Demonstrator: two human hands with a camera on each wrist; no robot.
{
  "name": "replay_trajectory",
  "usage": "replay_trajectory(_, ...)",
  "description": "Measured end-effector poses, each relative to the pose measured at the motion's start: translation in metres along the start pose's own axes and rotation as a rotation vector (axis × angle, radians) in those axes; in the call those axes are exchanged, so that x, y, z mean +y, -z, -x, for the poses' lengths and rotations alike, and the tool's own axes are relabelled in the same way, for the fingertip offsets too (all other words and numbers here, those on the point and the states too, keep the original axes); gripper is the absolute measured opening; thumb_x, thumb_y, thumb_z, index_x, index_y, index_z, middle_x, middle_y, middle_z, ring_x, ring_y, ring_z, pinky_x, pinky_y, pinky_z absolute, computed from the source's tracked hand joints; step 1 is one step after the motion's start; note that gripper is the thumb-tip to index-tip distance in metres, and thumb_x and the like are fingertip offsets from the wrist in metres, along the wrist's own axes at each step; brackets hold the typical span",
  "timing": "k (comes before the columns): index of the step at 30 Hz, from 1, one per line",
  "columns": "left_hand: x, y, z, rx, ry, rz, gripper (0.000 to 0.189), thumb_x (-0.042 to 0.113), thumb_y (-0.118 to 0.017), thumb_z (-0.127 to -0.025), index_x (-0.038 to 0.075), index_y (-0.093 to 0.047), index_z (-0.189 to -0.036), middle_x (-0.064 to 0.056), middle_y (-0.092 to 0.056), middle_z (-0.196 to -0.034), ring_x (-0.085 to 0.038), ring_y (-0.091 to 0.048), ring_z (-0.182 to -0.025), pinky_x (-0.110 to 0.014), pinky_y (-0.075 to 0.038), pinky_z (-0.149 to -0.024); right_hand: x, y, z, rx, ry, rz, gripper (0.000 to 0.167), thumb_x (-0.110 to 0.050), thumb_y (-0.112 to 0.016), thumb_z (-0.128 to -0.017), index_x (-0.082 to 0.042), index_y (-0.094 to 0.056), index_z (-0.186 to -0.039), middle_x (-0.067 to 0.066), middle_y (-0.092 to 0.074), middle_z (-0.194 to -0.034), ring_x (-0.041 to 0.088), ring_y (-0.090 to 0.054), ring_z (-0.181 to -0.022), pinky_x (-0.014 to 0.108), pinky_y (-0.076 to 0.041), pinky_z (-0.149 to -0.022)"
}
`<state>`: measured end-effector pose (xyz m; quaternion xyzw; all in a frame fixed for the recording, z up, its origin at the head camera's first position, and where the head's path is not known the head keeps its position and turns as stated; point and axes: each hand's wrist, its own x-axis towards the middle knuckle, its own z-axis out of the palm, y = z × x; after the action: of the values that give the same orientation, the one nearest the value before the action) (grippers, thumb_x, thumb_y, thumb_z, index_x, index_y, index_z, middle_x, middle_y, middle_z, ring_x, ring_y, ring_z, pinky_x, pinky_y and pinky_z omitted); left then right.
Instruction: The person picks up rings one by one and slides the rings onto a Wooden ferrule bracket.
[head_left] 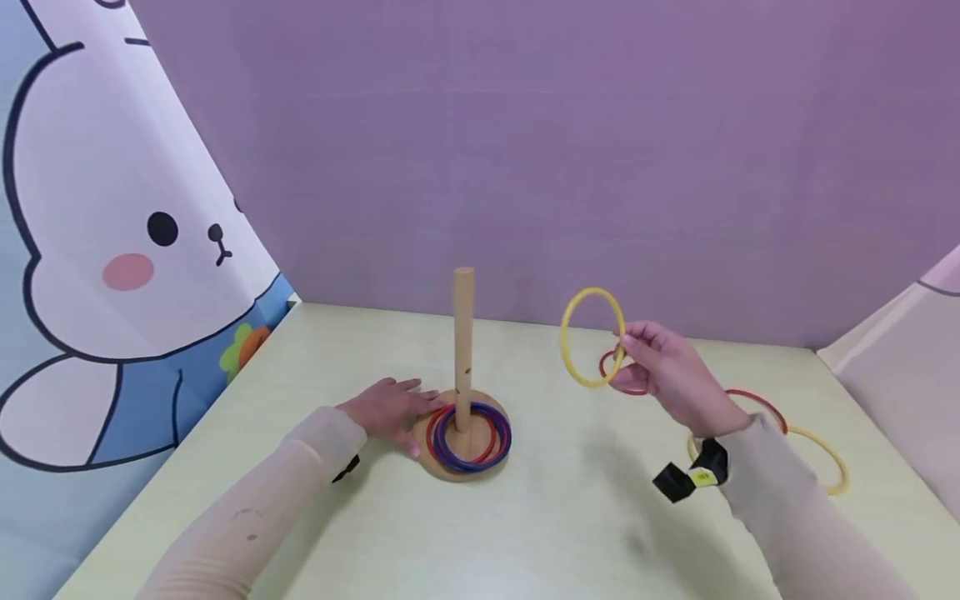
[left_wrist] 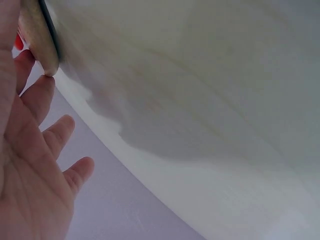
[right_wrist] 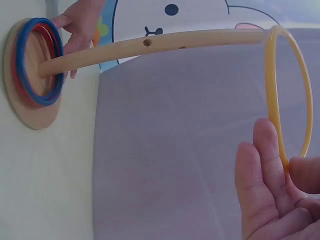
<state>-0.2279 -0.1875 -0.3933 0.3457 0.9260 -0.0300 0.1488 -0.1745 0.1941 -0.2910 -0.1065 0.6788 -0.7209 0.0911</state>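
A wooden post [head_left: 463, 350] stands upright on a round wooden base [head_left: 435, 465]. Around its foot lie a blue ring [head_left: 507, 450] and a red ring [head_left: 431, 437], overlapping. My left hand [head_left: 390, 410] rests at the base's left edge, fingers extended; in the left wrist view its fingertips [left_wrist: 42, 92] touch the rim. To the right of the post, my right hand [head_left: 671, 371] pinches a yellow ring [head_left: 564, 333] between thumb and fingers, raised above the table. In the right wrist view this yellow ring [right_wrist: 270, 75] overlaps the post's top end.
Another red ring [head_left: 603, 363] shows behind the right hand. Near the right forearm, a red ring [head_left: 765, 402] and a yellow ring [head_left: 842, 475] lie on the pale table [head_left: 555, 533], partly hidden by the arm. A purple backdrop [head_left: 525, 167] rises behind the table.
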Motion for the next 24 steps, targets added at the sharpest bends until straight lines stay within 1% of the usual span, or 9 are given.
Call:
replay_trajectory(3, 0.001, 0.001, 0.0, -0.004, 0.0, -0.021, 0.087, 0.055, -0.074, -0.075, 0.014, -0.043, -0.145, -0.009, -0.041, -0.149, -0.041, -0.03, -0.137, -0.058, -0.032, -0.104, -0.015, -0.006, -0.007, -0.007, 0.015, 0.016, 0.013, -0.011, -0.046, -0.102, 0.0, -0.047, -0.107, 0.004, -0.056, -0.087, 0.013, -0.066, -0.067, 0.029, -0.056, -0.074)
replay_trajectory(6, 0.0, 0.002, 0.0, -0.001, 0.009, -0.019, 0.088, 0.055, -0.074, -0.073, 0.013, -0.044, -0.145, -0.008, -0.04, -0.149, -0.041, -0.031, -0.136, -0.058, -0.032, -0.104, -0.027, -0.016, -0.016, -0.004, 0.016, 0.016, 0.015, -0.012, -0.046, -0.102, 0.0, -0.047, -0.11, 0.005, -0.056, -0.086, 0.012, -0.066, -0.067, 0.028, -0.056, -0.073)
replay_trajectory(12, -0.001, 0.001, 0.0, -0.004, 0.014, -0.006, 0.089, 0.055, -0.074, -0.073, 0.013, -0.044, -0.145, -0.009, -0.04, -0.149, -0.042, -0.031, -0.136, -0.059, -0.031, -0.104, -0.043, -0.042, -0.029, -0.015, 0.03, 0.012, 0.016, -0.013, -0.048, -0.101, -0.001, -0.048, -0.111, 0.005, -0.06, -0.086, 0.011, -0.065, -0.066, 0.027, -0.056, -0.071)
replay_trajectory(17, 0.001, 0.0, -0.001, -0.006, 0.015, -0.027, 0.088, 0.057, -0.073, -0.074, 0.015, -0.043, -0.145, -0.009, -0.041, -0.148, -0.04, -0.031, -0.137, -0.058, -0.032, -0.103, -0.049, -0.058, -0.036, -0.011, 0.034, -0.052, 0.015, -0.011, -0.048, -0.101, -0.001, -0.048, -0.111, 0.004, -0.061, -0.086, 0.011, -0.065, -0.062, 0.026, -0.056, -0.068)
replay_trajectory(20, 0.002, 0.0, -0.002, -0.008, 0.013, -0.042, 0.087, 0.058, -0.072, -0.074, 0.015, -0.043, -0.145, -0.008, -0.042, -0.148, -0.04, -0.031, -0.137, -0.057, -0.033, -0.103, -0.049, -0.063, -0.04, -0.013, 0.024, -0.061, 0.014, -0.01, -0.048, -0.101, -0.001, -0.048, -0.111, 0.004, -0.062, -0.085, 0.011, -0.065, -0.061, 0.026, -0.056, -0.068)
replay_trajectory(24, 0.003, 0.001, -0.002, -0.019, 0.028, -0.041, 0.087, 0.057, -0.072, -0.074, 0.015, -0.044, -0.145, -0.008, -0.042, -0.148, -0.04, -0.032, -0.137, -0.058, -0.033, -0.103, -0.046, -0.069, -0.046, -0.019, 0.008, -0.067, 0.013, -0.01, -0.048, -0.101, -0.001, -0.049, -0.11, 0.005, -0.063, -0.082, 0.011, -0.065, -0.06, 0.026, -0.056, -0.067)
